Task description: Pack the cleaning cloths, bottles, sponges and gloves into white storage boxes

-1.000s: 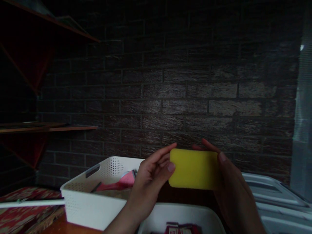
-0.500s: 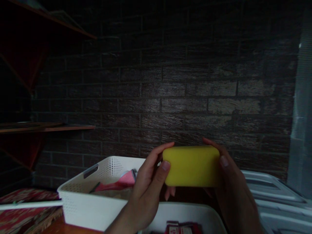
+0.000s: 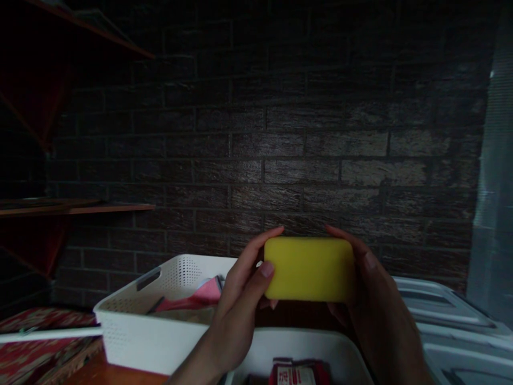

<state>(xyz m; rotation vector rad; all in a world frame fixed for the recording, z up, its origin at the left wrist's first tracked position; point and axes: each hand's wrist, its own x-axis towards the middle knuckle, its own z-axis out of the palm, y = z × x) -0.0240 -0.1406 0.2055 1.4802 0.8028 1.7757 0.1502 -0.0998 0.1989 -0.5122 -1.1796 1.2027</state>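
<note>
A plain yellow sponge-like block [image 3: 308, 269] with rounded corners is held up level between both hands, its broad face turned to me. My left hand [image 3: 242, 299] grips its left end, thumb on the near face and fingers around the back. At the right end my right hand [image 3: 379, 299] closes on it in the same way, partly in shadow. Below the block stands a white bin [image 3: 312, 338] with red-and-white printed packets [image 3: 296, 373] inside; its front is cut off by the frame. What the block is made of cannot be told for certain.
A white perforated basket [image 3: 152, 339] with pink cloth [image 3: 202, 295] inside stands at left on a brown surface. Grey plastic lids or boxes [image 3: 457, 321] are at right. Wooden shelves [image 3: 120, 208] jut out on the left, before a dark brick wall [image 3: 280, 123]. Patterned red fabric [image 3: 36, 353] lies lower left.
Both hands have shifted the yellow block slightly left and up in view, and it is turned a little more squarely to me. The grip stays the same; the scene has moved slightly.
</note>
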